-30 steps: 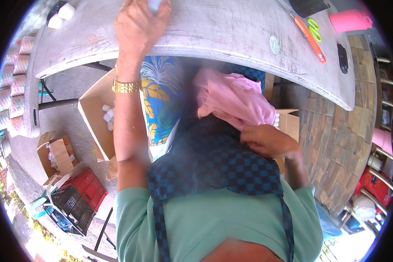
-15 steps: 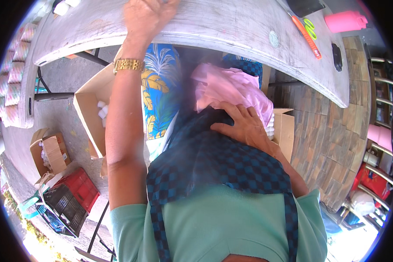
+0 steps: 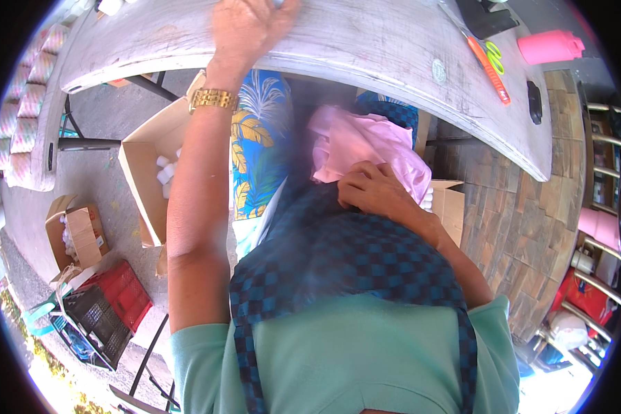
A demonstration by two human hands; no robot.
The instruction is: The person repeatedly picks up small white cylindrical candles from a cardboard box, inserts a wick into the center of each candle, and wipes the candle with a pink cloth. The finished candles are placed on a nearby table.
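Status: I judge handling of the pink cloth (image 3: 362,138) to be in progress; completed and remaining portions do not show. The cloth lies bunched near the frame's centre. My right hand (image 3: 374,190) sits at its lower edge, fingers curled, grip indeterminable. My left hand (image 3: 250,29), upper centre, is over the bench (image 3: 366,38); its fingers are partly cropped, grip likewise unclear.

Over by the right hand (image 3: 372,190) there's plain pink cloth (image 3: 362,141), and just below that hand a checked blue-and-black apron (image 3: 345,265). Behind the left hand (image 3: 250,29), a gold watch (image 3: 212,99) and blue fabric (image 3: 261,148) with yellow and white leaves.
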